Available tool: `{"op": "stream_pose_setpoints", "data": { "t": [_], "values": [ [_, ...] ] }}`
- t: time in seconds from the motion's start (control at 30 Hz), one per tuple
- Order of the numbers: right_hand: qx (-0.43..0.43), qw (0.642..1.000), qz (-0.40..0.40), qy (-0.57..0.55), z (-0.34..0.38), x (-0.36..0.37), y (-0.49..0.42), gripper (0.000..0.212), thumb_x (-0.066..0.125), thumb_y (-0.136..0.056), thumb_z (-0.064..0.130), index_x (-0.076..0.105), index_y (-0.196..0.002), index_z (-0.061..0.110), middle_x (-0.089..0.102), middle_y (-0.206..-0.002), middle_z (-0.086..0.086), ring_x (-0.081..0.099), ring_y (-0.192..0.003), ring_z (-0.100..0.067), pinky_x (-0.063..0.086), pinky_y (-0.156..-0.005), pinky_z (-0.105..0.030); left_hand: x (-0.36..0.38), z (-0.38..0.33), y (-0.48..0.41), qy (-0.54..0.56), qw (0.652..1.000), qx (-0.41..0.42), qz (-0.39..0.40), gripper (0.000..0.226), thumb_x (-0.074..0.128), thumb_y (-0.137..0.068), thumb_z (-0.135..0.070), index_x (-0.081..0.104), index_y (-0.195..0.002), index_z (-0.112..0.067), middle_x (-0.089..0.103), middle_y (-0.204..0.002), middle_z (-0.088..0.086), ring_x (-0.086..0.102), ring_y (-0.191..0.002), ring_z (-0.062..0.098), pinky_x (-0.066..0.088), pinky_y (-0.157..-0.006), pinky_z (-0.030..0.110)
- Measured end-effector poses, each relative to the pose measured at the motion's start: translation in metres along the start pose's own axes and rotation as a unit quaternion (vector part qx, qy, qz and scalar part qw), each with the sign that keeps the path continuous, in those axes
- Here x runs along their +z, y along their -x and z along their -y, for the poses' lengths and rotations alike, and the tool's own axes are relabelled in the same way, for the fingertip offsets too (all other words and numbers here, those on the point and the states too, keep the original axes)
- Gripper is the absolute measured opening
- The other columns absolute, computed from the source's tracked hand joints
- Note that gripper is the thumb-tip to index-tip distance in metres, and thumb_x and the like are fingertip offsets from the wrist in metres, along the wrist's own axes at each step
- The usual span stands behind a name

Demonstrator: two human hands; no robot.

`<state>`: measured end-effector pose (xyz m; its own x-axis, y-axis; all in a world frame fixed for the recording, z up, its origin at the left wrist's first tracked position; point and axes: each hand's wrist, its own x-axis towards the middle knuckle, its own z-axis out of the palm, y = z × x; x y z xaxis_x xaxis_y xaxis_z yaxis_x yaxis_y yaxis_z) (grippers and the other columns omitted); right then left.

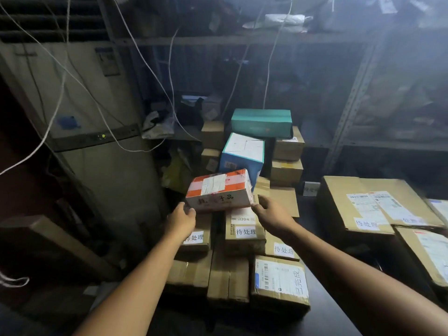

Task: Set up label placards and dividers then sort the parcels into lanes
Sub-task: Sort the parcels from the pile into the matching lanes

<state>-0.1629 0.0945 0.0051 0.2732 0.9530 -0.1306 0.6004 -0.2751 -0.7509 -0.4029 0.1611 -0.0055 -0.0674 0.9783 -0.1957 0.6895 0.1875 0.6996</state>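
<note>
Over the near stack of brown boxes, head view: one orange-and-white parcel held tilted, clear of the stack. Left hand grips its lower left corner, fingers curled against the end. Right hand grips the lower right corner, fingers curled round the edge.

Behind the parcel: one blue-and-white box, with one green box above it. Four small brown boxes flank these, two on each side.

Near stack: at least six brown boxes. Three white labels carry the same three characters; one box at front right bears a different label.

Right: one large carton, two white labels on its near edge. One small white placard stands between it and the rear boxes.

Left: one tall grey cabinet unit, white cords hanging across it.
</note>
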Motion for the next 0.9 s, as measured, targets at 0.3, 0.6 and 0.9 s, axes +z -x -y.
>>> {"op": "stream_pose_setpoints", "data": {
  "t": [0.3, 0.6, 0.9],
  "values": [
    [-0.004, 0.978, 0.063, -0.198, 0.013, 0.021, -0.027, 0.048, 0.040, -0.110, 0.029, 0.033, -0.157, 0.030, 0.047, -0.152, 0.003, 0.045, -0.128, -0.010, 0.040, -0.101, -0.028, 0.019, 0.001, -0.065, 0.234, 0.968, -0.044, 0.081, 0.079, 0.041, -0.092, -0.073, 0.035, -0.153, -0.023, 0.047, -0.151, 0.009, 0.049, -0.134, 0.030, 0.041, -0.110, 0.050],
    [0.037, 0.964, -0.021, -0.263, 0.013, 0.011, -0.006, 0.039, 0.025, -0.108, 0.051, 0.058, -0.122, 0.038, 0.062, -0.101, 0.025, 0.054, -0.093, 0.011, 0.039, -0.067, -0.002, 0.025, -0.012, -0.045, 0.338, 0.941, 0.028, -0.002, 0.031, 0.046, -0.106, -0.037, 0.064, -0.118, -0.014, 0.069, -0.113, 0.011, 0.065, -0.102, 0.024, 0.053, -0.082, 0.035],
    [0.124, 0.943, -0.134, -0.278, -0.022, 0.011, 0.013, 0.060, 0.023, -0.106, 0.058, 0.074, -0.087, 0.034, 0.073, -0.096, 0.013, 0.067, -0.102, -0.017, 0.047, -0.081, -0.032, 0.023, -0.005, -0.024, 0.354, 0.932, -0.060, 0.036, 0.042, 0.040, -0.105, -0.048, 0.064, -0.118, -0.016, 0.074, -0.100, 0.010, 0.069, -0.089, 0.021, 0.052, -0.076, 0.033]
  ]
}}
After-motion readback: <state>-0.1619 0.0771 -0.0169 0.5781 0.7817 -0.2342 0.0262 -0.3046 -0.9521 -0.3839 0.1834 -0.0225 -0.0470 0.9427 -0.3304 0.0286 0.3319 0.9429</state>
